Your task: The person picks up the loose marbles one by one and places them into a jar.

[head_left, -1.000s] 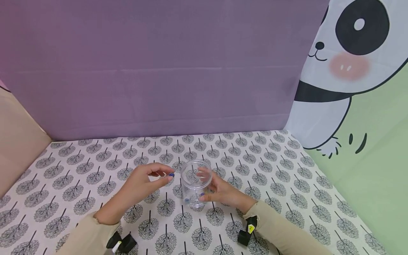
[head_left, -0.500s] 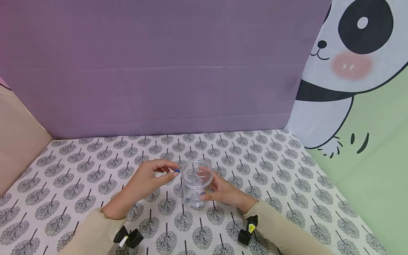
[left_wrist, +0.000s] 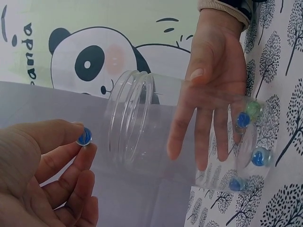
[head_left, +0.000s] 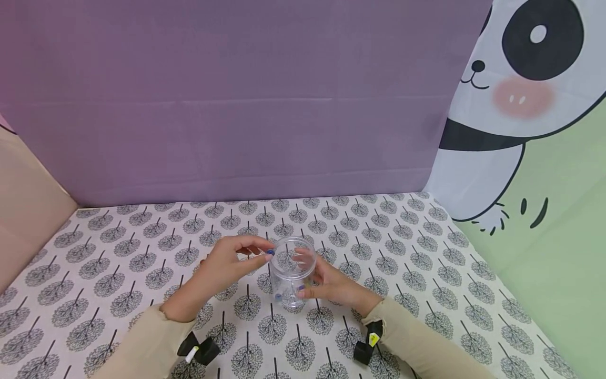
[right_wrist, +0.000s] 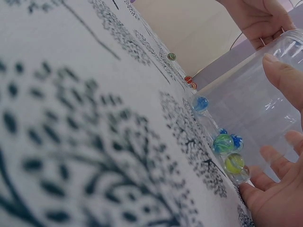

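Observation:
A blue glass marble [left_wrist: 84,136] is pinched between the thumb and forefinger of my left hand [head_left: 235,258]. That hand is just left of the mouth of a clear plastic jar [head_left: 292,273], level with its rim. Upright on the cloth, the jar is held by my right hand [head_left: 331,281], thumb in front and fingers behind its wall. Inside, at the bottom, lie several marbles: a yellow marble [right_wrist: 234,163], a green marble [right_wrist: 223,143] and some blue ones, including a blue marble [left_wrist: 261,156].
A tree-patterned cloth [head_left: 379,252] covers the table. Beyond the jar in the right wrist view, a green marble [right_wrist: 171,56] and a red marble [right_wrist: 189,79] lie loose on it. A purple curtain [head_left: 236,131] stands behind, with a panda-print wall [head_left: 521,121] at right.
My left hand has moved right with the blue marble, from a gap away up to the jar's rim. The right hand and the jar stay in place.

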The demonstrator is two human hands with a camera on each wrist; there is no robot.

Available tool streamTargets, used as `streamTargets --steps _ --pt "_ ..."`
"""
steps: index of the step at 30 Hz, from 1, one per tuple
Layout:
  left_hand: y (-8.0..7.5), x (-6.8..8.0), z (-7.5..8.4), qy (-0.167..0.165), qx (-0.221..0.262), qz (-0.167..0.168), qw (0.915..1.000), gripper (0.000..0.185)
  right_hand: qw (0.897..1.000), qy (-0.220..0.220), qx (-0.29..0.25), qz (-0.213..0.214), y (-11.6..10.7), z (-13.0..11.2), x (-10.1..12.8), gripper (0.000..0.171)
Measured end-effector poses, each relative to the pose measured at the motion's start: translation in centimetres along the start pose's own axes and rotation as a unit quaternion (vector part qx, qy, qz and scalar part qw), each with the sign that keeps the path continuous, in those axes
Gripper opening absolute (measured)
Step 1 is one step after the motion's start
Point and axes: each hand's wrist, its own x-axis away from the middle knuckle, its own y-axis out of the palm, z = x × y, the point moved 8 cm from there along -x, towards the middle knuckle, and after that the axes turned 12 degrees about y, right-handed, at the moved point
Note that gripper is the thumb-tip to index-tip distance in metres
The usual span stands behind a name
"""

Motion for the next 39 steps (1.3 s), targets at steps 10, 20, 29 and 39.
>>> streamTargets --steps 10,20,29,39 --pt "0.5 -0.4 -0.5 -0.009 0.016 -0.002 0.9998 0.019 1.0 0.003 0.007 0.003 0.0 0.1 -0.1 0.091" --pt "0.9 -0.6 -0.4 -0.009 0.011 -0.007 0.9999 0.019 1.0 0.005 0.013 0.007 -0.1 0.0 -0.1 0.09" --pt "1.0 -0.6 -0.3 -0.022 0.013 -0.015 0.9995 0.019 1.0 0.007 0.015 0.012 -0.2 0.0 -0.1 0.09" --pt "1.0 -0.3 -0.3 -0.02 0.013 -0.013 0.9996 0.02 1.0 0.008 0.013 0.01 -0.1 0.0 -0.1 0.091"
